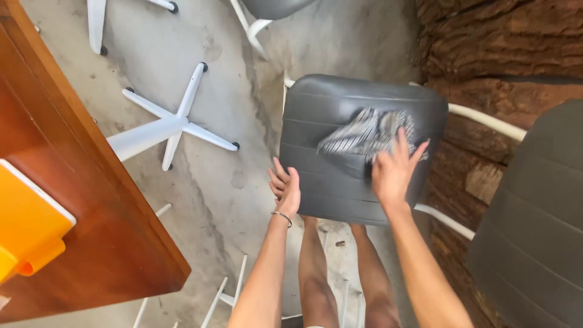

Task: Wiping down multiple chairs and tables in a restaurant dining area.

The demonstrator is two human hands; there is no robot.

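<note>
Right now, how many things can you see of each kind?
Grey chair seats: 3 (one under the hands, one at right, one at top)
White chair base stars: 2 (one whole, one cut off at top)
Striped cloth: 1
Wooden table: 1
Orange container: 1
Total: 8

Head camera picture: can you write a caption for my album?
Right hand presses a striped cloth on a grey chair seat; left hand steadies its edge.

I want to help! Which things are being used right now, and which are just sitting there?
In use: striped cloth under the right hand; grey chair seat, with the left hand on its edge.

Just sitting there: wooden table, orange container, white chair base, second grey chair.
</note>
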